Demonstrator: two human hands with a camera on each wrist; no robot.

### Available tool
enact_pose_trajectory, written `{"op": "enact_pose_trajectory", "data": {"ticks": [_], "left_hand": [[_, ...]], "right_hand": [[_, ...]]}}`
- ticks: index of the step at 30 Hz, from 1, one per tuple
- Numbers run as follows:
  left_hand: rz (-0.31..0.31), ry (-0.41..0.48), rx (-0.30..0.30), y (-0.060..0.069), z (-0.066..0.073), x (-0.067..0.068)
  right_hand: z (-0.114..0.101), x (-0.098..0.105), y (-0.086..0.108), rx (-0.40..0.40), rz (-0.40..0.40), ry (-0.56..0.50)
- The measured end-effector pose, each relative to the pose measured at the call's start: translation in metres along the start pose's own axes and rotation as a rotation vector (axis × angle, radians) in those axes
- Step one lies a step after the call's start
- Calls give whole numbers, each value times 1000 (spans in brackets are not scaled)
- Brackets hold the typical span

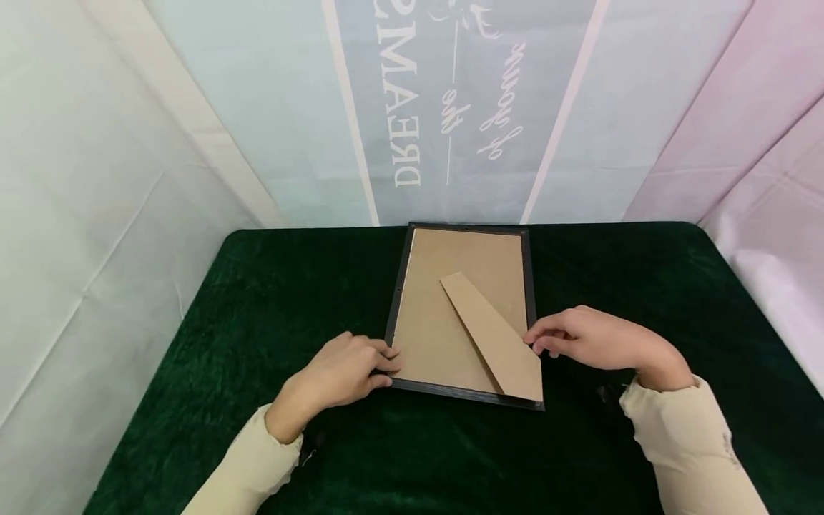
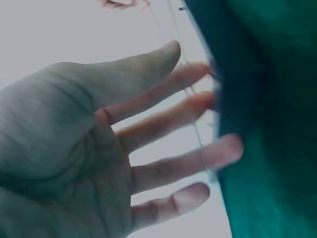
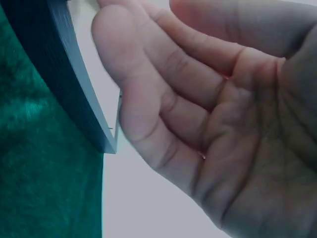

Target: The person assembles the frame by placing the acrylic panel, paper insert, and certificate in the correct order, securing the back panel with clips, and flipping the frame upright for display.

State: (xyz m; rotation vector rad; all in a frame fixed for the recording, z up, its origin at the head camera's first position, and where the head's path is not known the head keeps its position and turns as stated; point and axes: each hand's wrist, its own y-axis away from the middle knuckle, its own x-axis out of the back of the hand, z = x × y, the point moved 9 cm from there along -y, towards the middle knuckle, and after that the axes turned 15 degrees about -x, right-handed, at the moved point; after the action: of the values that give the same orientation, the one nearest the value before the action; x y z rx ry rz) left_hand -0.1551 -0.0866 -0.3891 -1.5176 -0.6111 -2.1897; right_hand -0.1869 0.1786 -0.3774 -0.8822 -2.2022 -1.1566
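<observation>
A black picture frame (image 1: 531, 286) lies face down on the green cloth, its brown backing board (image 1: 425, 315) upward. A tapered brown easel stand (image 1: 489, 332) slants across the board toward the frame's near right corner. My left hand (image 1: 344, 372) is at the near left corner, fingertips over the frame's edge, thumb by the near side. In the left wrist view its fingers are spread and fairly straight. At the right side, my right hand (image 1: 589, 340) has its fingertips at the frame's edge; the right wrist view shows them loosely bent beside the dark rim (image 3: 69, 59).
The dark green velvet cloth (image 1: 290, 286) covers the table. Behind its far edge hangs a pale blue and pink backdrop (image 1: 290, 107) with mirrored lettering. White fabric (image 1: 84, 214) hangs at the left. Both arms wear cream sleeves (image 1: 689, 429).
</observation>
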Motion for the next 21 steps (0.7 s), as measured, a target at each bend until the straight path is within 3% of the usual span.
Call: {"op": "enact_pose_trajectory", "data": {"ticks": [2,4,9,11,13,16,21], "left_hand": [[6,-69,2,-10,9,5],[50,-123,-40,-26,26,9],[236,-161,-292,-74,82,15],[300,-198,-366,-85,96,14],[371,-231,-398,-90,103,15],[490,-212,-408,-89,103,22],[679,-30,-333,-81,89,43]], "right_hand": [[0,2,0,18,-2,-44],[1,4,0,23,-5,-108],[6,10,0,8,-14,-285],[7,11,-2,5,-10,-325],[9,12,-3,2,4,-351],[15,16,-7,10,52,-352],[24,12,-18,53,145,-122]]}}
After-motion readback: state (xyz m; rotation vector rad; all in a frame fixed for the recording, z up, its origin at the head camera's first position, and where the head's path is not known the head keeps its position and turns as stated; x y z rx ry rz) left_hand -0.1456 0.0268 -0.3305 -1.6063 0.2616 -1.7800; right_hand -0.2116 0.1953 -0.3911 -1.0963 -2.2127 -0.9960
